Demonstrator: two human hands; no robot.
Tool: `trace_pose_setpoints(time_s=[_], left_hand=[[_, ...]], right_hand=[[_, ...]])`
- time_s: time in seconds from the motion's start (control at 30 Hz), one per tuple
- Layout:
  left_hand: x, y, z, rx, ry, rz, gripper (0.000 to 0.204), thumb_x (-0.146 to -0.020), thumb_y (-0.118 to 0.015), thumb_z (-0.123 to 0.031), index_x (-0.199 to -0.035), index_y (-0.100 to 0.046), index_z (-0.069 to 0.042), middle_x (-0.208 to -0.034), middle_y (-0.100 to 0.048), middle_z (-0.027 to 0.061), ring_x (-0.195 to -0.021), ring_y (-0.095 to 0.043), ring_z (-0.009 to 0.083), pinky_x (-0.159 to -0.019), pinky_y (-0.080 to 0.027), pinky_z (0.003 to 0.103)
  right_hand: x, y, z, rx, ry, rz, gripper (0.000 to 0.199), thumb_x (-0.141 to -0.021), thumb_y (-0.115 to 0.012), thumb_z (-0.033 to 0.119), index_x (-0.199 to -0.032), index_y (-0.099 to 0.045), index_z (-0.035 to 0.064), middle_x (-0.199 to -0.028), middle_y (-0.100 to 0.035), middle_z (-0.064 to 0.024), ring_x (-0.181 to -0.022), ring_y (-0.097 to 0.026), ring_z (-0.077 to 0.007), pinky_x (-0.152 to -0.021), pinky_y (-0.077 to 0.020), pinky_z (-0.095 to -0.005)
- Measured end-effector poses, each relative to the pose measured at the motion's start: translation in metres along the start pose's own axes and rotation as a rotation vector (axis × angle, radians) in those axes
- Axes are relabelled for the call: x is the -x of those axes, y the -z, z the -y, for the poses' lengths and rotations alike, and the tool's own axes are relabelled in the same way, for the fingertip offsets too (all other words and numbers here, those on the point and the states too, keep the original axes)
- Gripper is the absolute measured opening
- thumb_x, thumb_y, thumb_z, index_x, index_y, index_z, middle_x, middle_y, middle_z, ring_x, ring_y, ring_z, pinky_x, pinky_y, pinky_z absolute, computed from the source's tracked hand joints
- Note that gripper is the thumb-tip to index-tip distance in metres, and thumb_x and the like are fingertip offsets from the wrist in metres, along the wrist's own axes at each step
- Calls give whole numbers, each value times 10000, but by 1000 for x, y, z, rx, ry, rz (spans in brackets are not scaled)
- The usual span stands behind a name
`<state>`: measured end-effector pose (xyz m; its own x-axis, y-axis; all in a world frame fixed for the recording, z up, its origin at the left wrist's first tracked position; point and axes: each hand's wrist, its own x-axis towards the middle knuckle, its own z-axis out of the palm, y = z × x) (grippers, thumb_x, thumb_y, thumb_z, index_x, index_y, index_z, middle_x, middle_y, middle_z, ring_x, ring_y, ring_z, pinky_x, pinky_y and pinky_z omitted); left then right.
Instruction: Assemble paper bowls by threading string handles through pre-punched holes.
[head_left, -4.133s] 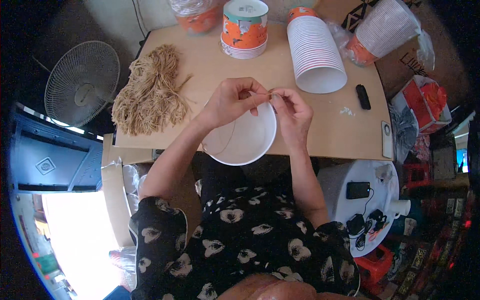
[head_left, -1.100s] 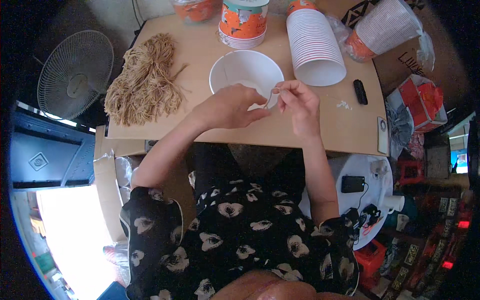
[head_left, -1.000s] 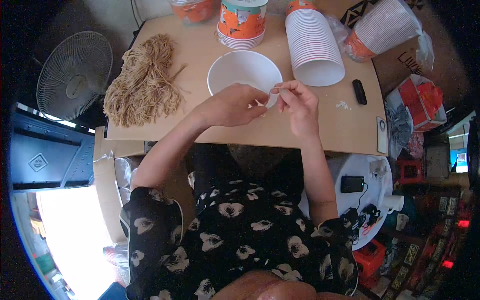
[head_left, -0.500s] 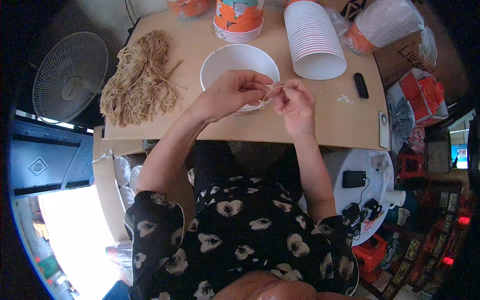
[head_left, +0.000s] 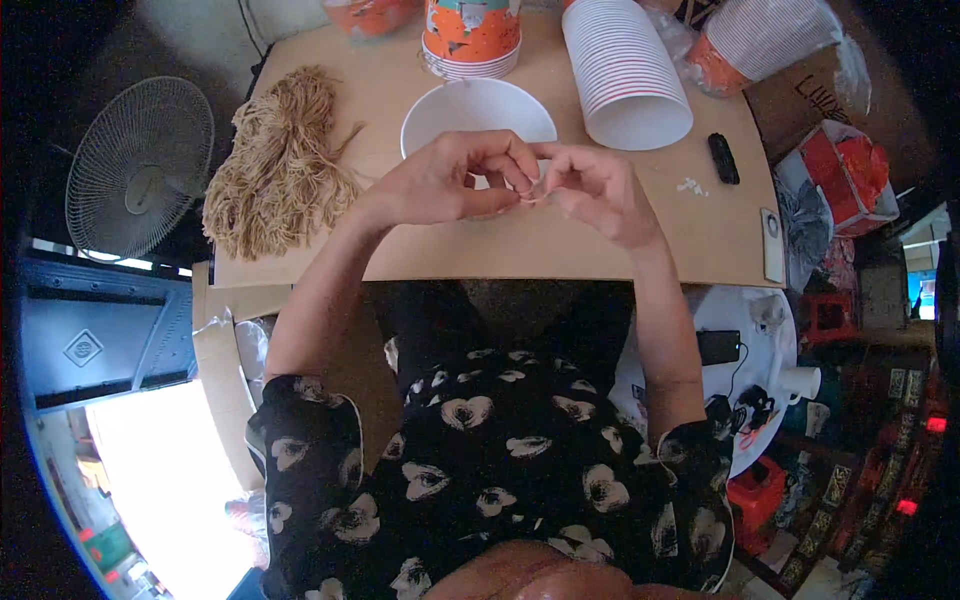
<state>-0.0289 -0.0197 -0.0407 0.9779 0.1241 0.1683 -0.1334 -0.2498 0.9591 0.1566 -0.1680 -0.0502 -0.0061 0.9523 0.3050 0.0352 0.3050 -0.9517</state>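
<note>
My two hands meet above the near side of a white round paper bucket (head_left: 468,108), fingertips almost touching. Between them is a thin pale cord (head_left: 536,196), partly hidden by the fingers. My left hand (head_left: 455,180) pinches it with thumb and fingers. From the other side, my right hand (head_left: 605,193) is closed on the same cord, its fingers curled. Part of the bucket is covered by the hands. To the left on the table lies a thick bundle of tan twine strands (head_left: 285,165).
A nested stack of white paper buckets (head_left: 625,75) lies at the back right, beside a bagged stack (head_left: 760,45). An orange bucket stack (head_left: 470,40) stands at the back. Nearer right are a black object (head_left: 722,158) and white scraps (head_left: 692,187). A fan (head_left: 140,170) stands left.
My right hand has turned and shifted slightly right and down. The cord's dangling loops no longer show, and it now looks drawn in between the fingertips. The view has shifted slightly.
</note>
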Motion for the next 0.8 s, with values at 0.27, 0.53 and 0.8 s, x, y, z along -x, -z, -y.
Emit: trace_pose_setpoints(time_s=[0.27,0.53,0.8], left_hand=[[15,5,-16,36,145,-22,207,-904,-641,-9,-1108,-613,-1,-892,-689,48,-790,-632,84,-683,-531,231],[25,13,-8,161,258,7,229,-988,-592,-130,-1120,-650,48,-857,-661,31,-778,-605,71,-676,-509,214],[23,11,-10,98,291,16,225,-970,-635,-169,-1082,-693,18,-851,-656,-9,-748,-571,46,-647,-484,202]], right_hand=[[-11,8,-4,94,-132,185,84,-861,-628,92,-910,-618,25,-799,-548,46,-736,-492,-37,-645,-394,-203],[-9,7,10,157,-252,109,93,-854,-620,83,-922,-606,22,-844,-562,36,-734,-497,-22,-585,-388,-193],[-13,5,9,233,-203,116,39,-868,-600,20,-905,-587,20,-849,-525,44,-746,-459,-15,-651,-363,-191]])
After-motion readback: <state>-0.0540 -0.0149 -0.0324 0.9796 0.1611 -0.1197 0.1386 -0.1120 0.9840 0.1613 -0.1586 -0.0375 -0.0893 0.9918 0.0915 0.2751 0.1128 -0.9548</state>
